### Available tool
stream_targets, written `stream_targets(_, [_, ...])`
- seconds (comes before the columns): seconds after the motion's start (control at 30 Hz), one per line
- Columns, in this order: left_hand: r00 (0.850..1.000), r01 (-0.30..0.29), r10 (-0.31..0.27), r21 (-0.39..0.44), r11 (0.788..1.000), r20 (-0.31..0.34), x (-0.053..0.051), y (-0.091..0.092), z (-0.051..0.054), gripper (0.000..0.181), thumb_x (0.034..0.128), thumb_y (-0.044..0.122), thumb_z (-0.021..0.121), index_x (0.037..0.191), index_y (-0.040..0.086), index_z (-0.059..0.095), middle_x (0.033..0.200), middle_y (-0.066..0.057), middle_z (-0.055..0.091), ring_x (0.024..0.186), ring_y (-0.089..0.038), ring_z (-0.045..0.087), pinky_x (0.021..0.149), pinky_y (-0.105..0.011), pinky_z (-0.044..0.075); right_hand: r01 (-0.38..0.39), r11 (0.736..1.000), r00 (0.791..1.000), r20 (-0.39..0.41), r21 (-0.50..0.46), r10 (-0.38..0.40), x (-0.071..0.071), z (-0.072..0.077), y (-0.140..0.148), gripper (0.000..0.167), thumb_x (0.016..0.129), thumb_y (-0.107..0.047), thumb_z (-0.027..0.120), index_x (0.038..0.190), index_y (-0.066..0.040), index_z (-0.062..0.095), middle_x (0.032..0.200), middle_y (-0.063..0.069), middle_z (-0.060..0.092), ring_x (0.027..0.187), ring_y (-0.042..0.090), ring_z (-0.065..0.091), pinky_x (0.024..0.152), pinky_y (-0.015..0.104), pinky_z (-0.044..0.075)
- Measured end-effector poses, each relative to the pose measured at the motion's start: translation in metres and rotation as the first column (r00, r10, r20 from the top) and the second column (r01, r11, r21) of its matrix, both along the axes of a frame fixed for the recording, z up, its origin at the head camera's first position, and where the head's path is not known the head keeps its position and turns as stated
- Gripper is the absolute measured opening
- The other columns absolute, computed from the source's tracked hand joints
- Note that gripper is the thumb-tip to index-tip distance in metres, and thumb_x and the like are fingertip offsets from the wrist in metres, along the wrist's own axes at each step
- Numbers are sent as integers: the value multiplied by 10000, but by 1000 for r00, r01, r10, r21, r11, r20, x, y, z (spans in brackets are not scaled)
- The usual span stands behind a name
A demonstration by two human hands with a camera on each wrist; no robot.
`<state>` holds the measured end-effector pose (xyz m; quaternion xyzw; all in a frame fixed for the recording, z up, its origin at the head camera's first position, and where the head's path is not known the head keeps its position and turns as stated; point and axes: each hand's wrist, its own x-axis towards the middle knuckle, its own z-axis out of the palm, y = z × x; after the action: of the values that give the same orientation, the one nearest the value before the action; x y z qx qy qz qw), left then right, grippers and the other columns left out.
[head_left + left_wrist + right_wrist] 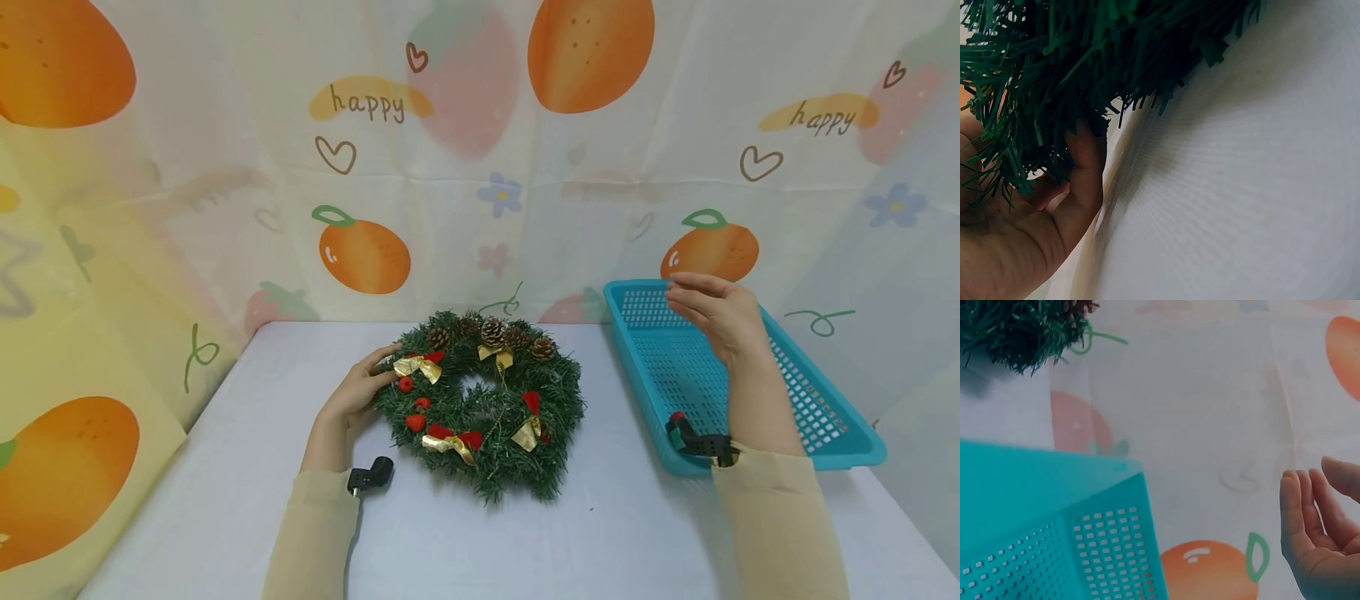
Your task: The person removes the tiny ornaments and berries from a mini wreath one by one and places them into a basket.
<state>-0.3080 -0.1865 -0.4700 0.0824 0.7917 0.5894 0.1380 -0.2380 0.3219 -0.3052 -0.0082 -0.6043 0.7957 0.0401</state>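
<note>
A green wreath (487, 467) with pinecones, red berries and gold-and-red bows lies on the white table. The left hand (352, 396) grips its left edge; in the left wrist view the thumb and fingers of the left hand (1041, 231) curl round the green needles (1104, 56). Above the turquoise basket (637, 375), the right hand (716, 321) is raised with nothing in it. In the right wrist view the fingers of the right hand (1322, 531) are loosely bent, apart from the basket (1041, 481).
The white table (225, 500) runs under the wreath and basket. The basket stands on the right side, reaching to the back edge. A printed curtain (450, 183) with oranges and strawberries hangs behind, and patterned cloth also flanks the left side.
</note>
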Motion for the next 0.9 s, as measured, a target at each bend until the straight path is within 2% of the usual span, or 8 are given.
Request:
stream_targets(0.23, [1000, -6, 6, 1, 1000, 4, -1, 0, 0, 585, 1007, 112, 495, 1558, 217, 325, 1671, -176, 113, 1469, -459, 299, 1145, -553, 349, -34, 999, 997, -63, 22, 35, 2, 6, -12, 249, 895, -27, 680, 1136, -68, 724, 1012, -35, 755, 925, 73, 723, 826, 182, 577])
stream_targets(0.4, [1000, -1, 1, 1, 1000, 7, 0, 1, 3, 588, 1008, 121, 501, 1561, 210, 320, 1671, -179, 105, 1491, -467, 243, 1161, -582, 327, -36, 996, 994, -100, 77, 43, 4, 10, -23, 207, 901, -51, 682, 1096, -93, 738, 988, -40, 761, 905, 73, 730, 812, 171, 577])
stream_targets(0.63, [1000, -2, 2, 10, 1000, 8, 1, 1, 4, 592, 1004, 111, 500, 1560, 208, 322, 1677, -164, 90, 1508, -471, 188, 1171, -599, 300, -50, 985, 988, -136, 167, 74, 8, 13, -35, 220, 912, -69, 678, 1128, -78, 716, 1016, -49, 752, 919, 65, 721, 830, 155, 567])
stream_targets(0.77, [1000, -1, 0, 9, 1000, 8, 1, 1, 4, 593, 1004, 112, 503, 1560, 208, 321, 1676, -165, 94, 1504, -472, 197, 1173, -601, 299, -52, 974, 985, -150, 221, 87, 10, 14, -42, 220, 918, -70, 673, 1134, -75, 708, 999, -81, 751, 921, 51, 720, 835, 143, 560])
stream_targets(0.9, [1000, 0, 0, 11, 1000, 6, 0, 1, 3, 594, 1003, 120, 512, 1559, 207, 323, 1672, -174, 106, 1490, -473, 239, 1172, -600, 306, -29, 946, 989, -128, 323, 74, 13, 13, -48, 242, 916, -126, 691, 1156, -94, 693, 994, -126, 745, 926, 11, 705, 845, 109, 537])
